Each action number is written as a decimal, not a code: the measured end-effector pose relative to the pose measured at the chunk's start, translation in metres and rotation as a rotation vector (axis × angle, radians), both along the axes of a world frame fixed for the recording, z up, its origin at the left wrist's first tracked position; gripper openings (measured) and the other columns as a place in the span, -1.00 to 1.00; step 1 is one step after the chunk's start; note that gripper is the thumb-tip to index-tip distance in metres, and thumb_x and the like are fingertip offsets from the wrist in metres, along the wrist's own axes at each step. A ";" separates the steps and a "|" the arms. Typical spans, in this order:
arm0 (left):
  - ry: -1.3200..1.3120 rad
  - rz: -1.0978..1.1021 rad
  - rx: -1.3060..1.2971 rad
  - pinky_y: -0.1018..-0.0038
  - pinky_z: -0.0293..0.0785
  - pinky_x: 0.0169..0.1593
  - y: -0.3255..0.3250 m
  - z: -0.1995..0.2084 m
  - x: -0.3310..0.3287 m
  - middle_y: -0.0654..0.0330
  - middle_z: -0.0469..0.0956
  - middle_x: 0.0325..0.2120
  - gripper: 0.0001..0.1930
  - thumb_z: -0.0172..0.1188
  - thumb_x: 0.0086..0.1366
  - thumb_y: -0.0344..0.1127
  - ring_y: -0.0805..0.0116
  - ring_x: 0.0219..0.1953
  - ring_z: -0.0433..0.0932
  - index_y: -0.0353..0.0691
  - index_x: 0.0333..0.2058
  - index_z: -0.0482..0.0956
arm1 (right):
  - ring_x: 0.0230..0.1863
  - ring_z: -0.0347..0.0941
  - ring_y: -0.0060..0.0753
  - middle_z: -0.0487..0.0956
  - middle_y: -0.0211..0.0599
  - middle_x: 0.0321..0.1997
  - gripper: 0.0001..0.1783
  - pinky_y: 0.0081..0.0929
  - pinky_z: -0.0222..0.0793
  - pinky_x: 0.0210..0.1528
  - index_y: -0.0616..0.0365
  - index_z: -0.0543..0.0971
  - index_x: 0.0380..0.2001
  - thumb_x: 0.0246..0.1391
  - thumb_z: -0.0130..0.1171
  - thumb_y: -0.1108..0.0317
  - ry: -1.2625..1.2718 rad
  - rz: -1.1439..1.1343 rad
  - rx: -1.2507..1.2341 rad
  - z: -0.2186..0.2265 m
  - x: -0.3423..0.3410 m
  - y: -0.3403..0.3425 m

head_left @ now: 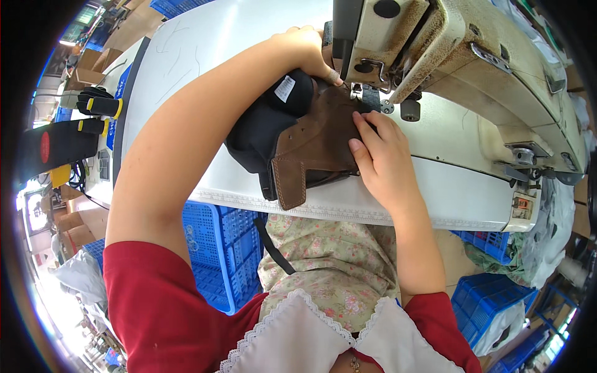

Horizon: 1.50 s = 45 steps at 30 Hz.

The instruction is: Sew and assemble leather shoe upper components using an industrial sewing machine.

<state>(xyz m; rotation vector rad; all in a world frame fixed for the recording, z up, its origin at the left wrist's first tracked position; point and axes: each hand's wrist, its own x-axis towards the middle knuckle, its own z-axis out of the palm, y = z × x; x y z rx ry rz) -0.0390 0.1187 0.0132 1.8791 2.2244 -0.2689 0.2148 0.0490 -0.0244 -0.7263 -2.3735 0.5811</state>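
Observation:
A brown leather boot upper (323, 133) with black lining and a small white label lies on the sewing machine bed, its far edge close to the presser foot (356, 91). My left hand (306, 51) reaches round its far side and holds it there; the thumb presses beside the needle area, while the other fingers are partly hidden behind the machine head. On the near right edge of the leather, my right hand (382, 155) grips with bent fingers and thumb. A stitched brown tab hangs toward the table's front edge.
The sewing machine head (460, 50) overhangs the work from the upper right. Along the white table's (249, 37) front edge runs a printed ruler. Blue crates (239, 248) stand below the table at left and right. A thread-strewn surface and black spools (102, 107) are at left.

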 end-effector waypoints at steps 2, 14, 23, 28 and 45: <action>-0.004 0.004 -0.013 0.22 0.49 0.08 0.005 0.006 0.000 0.02 0.57 0.01 0.00 0.47 -0.28 0.37 0.06 0.06 0.54 -0.24 0.07 0.53 | 0.05 0.39 0.03 0.48 -0.04 0.01 -0.60 -0.11 0.31 0.07 0.32 0.53 0.01 0.15 0.15 0.31 -0.003 -0.005 0.011 0.000 -0.003 -0.001; -0.062 -0.229 0.085 0.18 0.52 -0.08 0.048 -0.036 -0.058 0.02 0.61 -0.18 -0.24 0.40 -0.19 0.21 0.03 -0.14 0.58 -0.26 -0.09 0.60 | 0.02 0.40 -0.01 0.48 -0.08 0.00 -0.58 -0.15 0.34 0.03 0.30 0.53 0.02 0.18 0.13 0.25 -0.024 -0.059 0.046 0.000 -0.007 -0.001; 0.407 -0.174 0.399 0.20 0.49 -0.15 -0.107 0.126 0.008 0.06 0.58 -0.38 -0.89 0.12 0.22 -0.35 0.01 -0.24 0.55 -0.19 -0.32 0.59 | 0.16 0.45 -0.09 0.60 -0.12 0.01 -0.68 -0.26 0.36 0.19 0.20 0.61 -0.06 0.17 0.14 0.29 0.047 0.053 -0.175 0.005 0.018 0.020; -0.025 -0.324 0.303 0.22 0.45 -0.10 -0.208 0.143 0.129 0.10 0.56 -0.32 -0.75 0.20 0.05 -0.32 0.08 -0.16 0.54 -0.24 -0.25 0.57 | 0.17 0.45 -0.13 0.61 -0.17 0.01 -0.71 -0.28 0.36 0.21 0.12 0.63 -0.06 0.15 0.11 0.37 0.015 0.160 -0.276 -0.003 0.025 0.046; 0.374 -0.272 0.589 0.23 0.40 0.19 -0.151 -0.030 0.148 -0.08 0.57 -0.03 -0.57 0.11 0.11 -0.34 0.04 0.09 0.52 -0.31 -0.02 0.55 | 0.00 0.51 -0.08 0.61 -0.18 -0.01 -0.58 -0.27 0.43 0.06 0.02 0.69 -0.14 -0.04 0.05 0.60 -0.036 0.273 -0.023 -0.006 0.027 0.078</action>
